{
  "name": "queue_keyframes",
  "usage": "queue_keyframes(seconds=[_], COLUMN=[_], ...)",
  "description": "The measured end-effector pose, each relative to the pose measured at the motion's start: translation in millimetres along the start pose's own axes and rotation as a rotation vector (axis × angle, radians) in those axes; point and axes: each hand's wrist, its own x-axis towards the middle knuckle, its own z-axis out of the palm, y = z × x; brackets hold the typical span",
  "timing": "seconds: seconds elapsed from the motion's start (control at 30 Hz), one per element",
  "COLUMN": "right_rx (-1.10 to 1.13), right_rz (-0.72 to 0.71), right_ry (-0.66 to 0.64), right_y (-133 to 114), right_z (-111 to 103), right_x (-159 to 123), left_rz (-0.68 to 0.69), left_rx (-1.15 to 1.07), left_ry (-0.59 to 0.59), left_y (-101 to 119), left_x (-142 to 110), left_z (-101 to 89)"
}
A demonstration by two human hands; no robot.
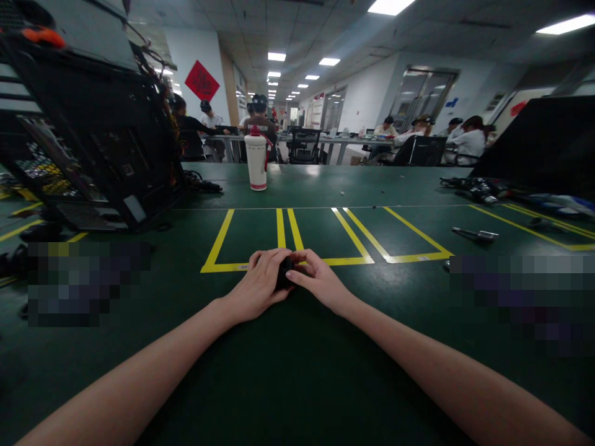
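A small black object [285,276] sits between my two hands, just in front of the yellow tape on the green table [297,371]. My left hand [261,282] is wrapped round its left side, with the fingers over the far edge. From the other side, my right hand [320,280] pinches it with thumb and fingers. Most of the object is covered, so its kind cannot be made out. Yellow tape [218,241] marks out several boxes on the tabletop beyond my hands.
A black computer case [93,142] with loose cables stands at left. Behind the tape is a white tumbler [256,162] with a red lid. A metal tool [475,235] lies at right, near a dark panel [539,145]. Several people sit at tables farther back.
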Motion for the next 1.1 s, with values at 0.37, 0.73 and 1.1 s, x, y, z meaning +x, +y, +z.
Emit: queue_keyframes(seconds=[0.37,0.73,1.1], right_rx=[0.034,0.015,0.004], right_rz=[-0.060,-0.074,-0.051], right_ry=[-0.033,-0.009,-0.045], right_y=[6.6,7.0,8.3], right_z=[0.2,1.2,-2.2], right_x=[3.6,7.2,5.9], left_rz=[0.004,-0.021,-0.027], left_rx=[0.026,-0.018,-0.034], left_ry=[0.009,-0.024,-0.012], left_y=[-1.5,-1.9,-2.9], left_x=[-0.9,2.7,2.1], left_z=[3.2,-4.6,-2.0])
